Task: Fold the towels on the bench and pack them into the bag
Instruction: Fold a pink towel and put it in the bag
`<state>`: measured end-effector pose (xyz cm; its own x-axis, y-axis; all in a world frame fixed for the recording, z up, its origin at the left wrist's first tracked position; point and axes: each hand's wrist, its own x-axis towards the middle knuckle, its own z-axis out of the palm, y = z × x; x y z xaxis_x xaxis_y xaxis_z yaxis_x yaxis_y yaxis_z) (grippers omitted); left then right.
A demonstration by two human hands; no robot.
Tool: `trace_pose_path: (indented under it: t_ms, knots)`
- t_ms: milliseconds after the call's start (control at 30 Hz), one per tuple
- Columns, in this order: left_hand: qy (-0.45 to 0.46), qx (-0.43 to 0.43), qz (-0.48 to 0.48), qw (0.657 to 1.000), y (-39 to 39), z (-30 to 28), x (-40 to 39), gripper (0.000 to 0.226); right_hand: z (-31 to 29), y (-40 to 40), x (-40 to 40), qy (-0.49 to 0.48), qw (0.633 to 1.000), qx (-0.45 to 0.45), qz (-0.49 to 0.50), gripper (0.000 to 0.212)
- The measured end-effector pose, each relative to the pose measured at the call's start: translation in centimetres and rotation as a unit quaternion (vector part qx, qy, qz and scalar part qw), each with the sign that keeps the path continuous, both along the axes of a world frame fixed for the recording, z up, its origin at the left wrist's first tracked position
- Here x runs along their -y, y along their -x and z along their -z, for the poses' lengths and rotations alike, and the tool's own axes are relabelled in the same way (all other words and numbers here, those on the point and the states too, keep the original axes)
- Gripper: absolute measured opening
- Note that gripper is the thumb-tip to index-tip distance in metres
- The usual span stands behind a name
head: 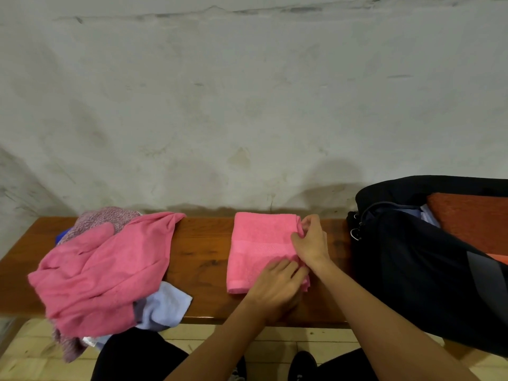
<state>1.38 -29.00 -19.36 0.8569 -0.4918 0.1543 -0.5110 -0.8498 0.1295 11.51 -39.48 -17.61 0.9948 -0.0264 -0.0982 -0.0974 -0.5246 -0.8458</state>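
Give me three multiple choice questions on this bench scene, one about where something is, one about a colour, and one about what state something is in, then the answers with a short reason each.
1. Where does the bag sit on the bench?
A. At the right end
B. At the left end
C. On the floor under it

2. What colour is the folded towel that the hands are on?
A. Blue
B. Pink
C. White

3. What state is the bag in?
A. Zipped shut
C. Turned upside down
B. Open

Answers:
1. A: the bag lies at the right end, with the towel pile at the left.
2. B: the towel under the left hand and the right hand is pink.
3. B: its top gapes and an orange cloth shows inside.
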Motion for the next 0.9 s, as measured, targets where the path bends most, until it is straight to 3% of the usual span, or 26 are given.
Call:
trace_pose_path:
  t_ms: [100, 167, 267, 367, 433, 533, 900]
  knots:
    - [0.089, -0.017, -0.039, 0.995, 0.4, -1.1, -0.5, 0.039, 0.3, 0.1, 0.1, 0.072, 0.996, 0.043, -0.039, 0.027]
    - [0.159, -0.013, -0.101, 0.982, 0.2, -1.9, -1.6, 0.039, 0.2, 0.7, -0.1, 0.135, 0.986, 0.083, -0.056, 0.043]
    - [0.181, 0.03, -0.207, 0.961, -1.3, -1.9, -3.7, 0.057, -0.1, 1.9, -0.8, 0.245, 0.95, 0.161, -0.107, 0.057]
    - [0.105, -0.037, -0.256, 0.96, -2.8, -1.6, -5.3, 0.073, 0.6, 2.7, -2.3, 0.299, 0.92, 0.148, -0.206, 0.057]
    - [0.032, -0.071, -0.263, 0.962, -3.2, -1.1, -5.8, 0.072, 1.3, 3.1, -2.8, 0.335, 0.903, 0.105, -0.247, 0.071]
    - [0.03, -0.125, -0.268, 0.955, -3.3, -0.1, -6.3, 0.07, 2.3, 3.2, -2.4, 0.359, 0.895, 0.082, -0.251, 0.092]
    - [-0.055, -0.129, -0.251, 0.958, -4.3, 0.6, -6.9, 0.098, 2.9, 2.9, -1.0, 0.368, 0.896, 0.051, -0.245, 0.082]
